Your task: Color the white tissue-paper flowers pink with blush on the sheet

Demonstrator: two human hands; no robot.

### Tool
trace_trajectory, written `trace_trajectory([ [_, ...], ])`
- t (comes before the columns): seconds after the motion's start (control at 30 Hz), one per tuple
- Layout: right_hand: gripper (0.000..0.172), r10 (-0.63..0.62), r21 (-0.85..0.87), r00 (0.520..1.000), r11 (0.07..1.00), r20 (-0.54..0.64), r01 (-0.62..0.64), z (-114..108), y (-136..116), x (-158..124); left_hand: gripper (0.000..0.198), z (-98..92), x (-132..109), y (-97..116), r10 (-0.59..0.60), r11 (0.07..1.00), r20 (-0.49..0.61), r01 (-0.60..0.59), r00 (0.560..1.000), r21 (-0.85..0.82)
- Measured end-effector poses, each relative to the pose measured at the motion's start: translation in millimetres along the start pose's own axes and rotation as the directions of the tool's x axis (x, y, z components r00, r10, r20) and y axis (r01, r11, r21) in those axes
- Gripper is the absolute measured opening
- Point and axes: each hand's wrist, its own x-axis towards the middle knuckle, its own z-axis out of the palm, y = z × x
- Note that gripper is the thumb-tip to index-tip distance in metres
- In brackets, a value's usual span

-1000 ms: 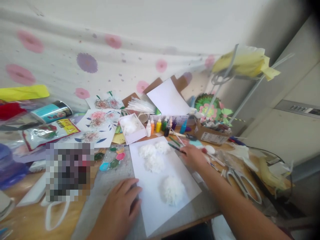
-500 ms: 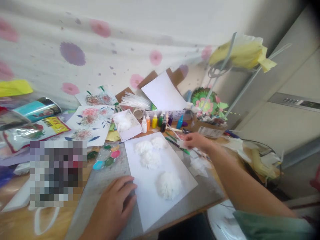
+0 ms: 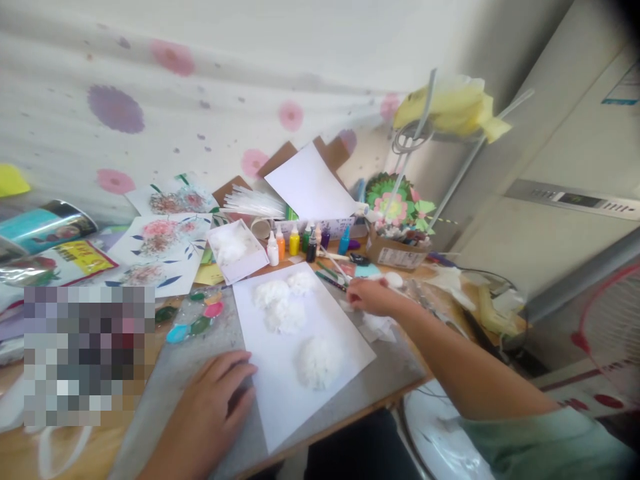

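A white sheet of paper (image 3: 280, 373) lies on a grey mat (image 3: 200, 360), with several fluffy white tissue puffs (image 3: 316, 361) on it. My left hand (image 3: 213, 410) lies flat on the mat at the sheet's left edge, fingers stretched out and touching the paper. My right hand (image 3: 370, 297) reaches past the sheet's right edge, among pens (image 3: 327, 279) and white tissue scraps (image 3: 377, 327). Its fingers are curled, and what they pinch is too blurred to name.
Small coloured paint bottles (image 3: 295, 241) stand behind the sheet beside a white box (image 3: 235, 253) of fluff. Flower paintings (image 3: 155, 243) and a paint palette (image 3: 193, 320) lie to the left. A cardboard box with paper flowers (image 3: 397, 213) stands at the back right, with a red-rimmed fan (image 3: 610, 327) beyond.
My right hand has drawn back slightly toward the sheet from the pens. The camera has turned right, so everything has shifted left. My left hand has stayed on the mat.
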Motion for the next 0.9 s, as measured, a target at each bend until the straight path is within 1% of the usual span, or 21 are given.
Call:
trace_trajectory([
  [0.07,0.014,0.035,0.008,0.999,0.999,-0.011,-0.035,-10,13,-15,0.024,2.0,0,-2,-0.011,1.000,-0.004,0.011,1.000,0.005],
  [0.13,0.013,0.060,0.014,0.998,0.998,0.012,-0.060,-16,27,-31,0.025,3.3,0,-4,-0.015,1.000,-0.006,0.015,1.000,0.004],
  [0.2,0.013,0.074,0.010,0.997,0.997,0.036,-0.074,-17,37,-45,0.026,3.4,2,-4,-0.005,1.000,-0.002,0.005,1.000,0.001],
  [0.23,0.017,0.079,0.006,0.996,0.997,0.038,-0.079,-14,40,-52,0.026,3.2,3,-4,-0.001,1.000,-0.004,0.001,1.000,0.002],
  [0.27,0.026,0.084,0.007,0.996,0.996,0.029,-0.085,-10,42,-56,0.026,2.9,3,-4,0.002,1.000,-0.008,-0.002,1.000,0.004],
  [0.37,0.067,0.093,0.021,0.995,0.996,-0.038,-0.092,6,38,-63,0.027,2.8,4,-5,0.012,1.000,-0.020,-0.012,1.000,0.013],
  [0.4,0.078,0.092,0.021,0.994,0.996,-0.051,-0.091,12,36,-63,0.027,3.1,3,-5,0.015,1.000,-0.025,-0.014,1.000,0.016],
  [0.47,0.091,0.089,0.005,0.995,0.996,-0.052,-0.089,21,32,-61,0.027,4.0,2,-6,0.021,1.000,-0.029,-0.020,0.999,0.022],
  [0.5,0.092,0.091,-0.007,0.995,0.996,-0.042,-0.091,25,30,-60,0.027,4.4,2,-7,0.024,0.999,-0.027,-0.023,0.999,0.025],
  [0.53,0.088,0.096,-0.017,0.995,0.995,-0.033,-0.097,27,29,-58,0.027,4.8,1,-7,0.025,0.999,-0.024,-0.025,0.999,0.029],
  [0.57,0.080,0.104,-0.025,0.994,0.994,-0.029,-0.105,29,28,-57,0.027,5.1,1,-7,0.027,0.999,-0.019,-0.026,0.999,0.031],
  [0.63,0.058,0.127,-0.031,0.991,0.991,-0.034,-0.128,30,27,-54,0.028,5.0,1,-7,0.028,0.999,-0.010,-0.027,1.000,0.035],
  [0.7,0.041,0.145,-0.030,0.989,0.989,-0.041,-0.146,30,27,-51,0.028,4.4,1,-5,0.025,0.999,-0.012,-0.024,1.000,0.036],
  [0.8,0.027,0.150,-0.003,0.988,0.989,-0.044,-0.151,31,27,-49,0.028,3.6,1,-5,0.024,0.999,-0.020,-0.023,1.000,0.034],
  [0.9,0.022,0.172,0.058,0.984,0.984,-0.042,-0.169,30,29,-48,0.028,4.6,0,-6,0.031,0.999,-0.024,-0.030,0.999,0.026],
])
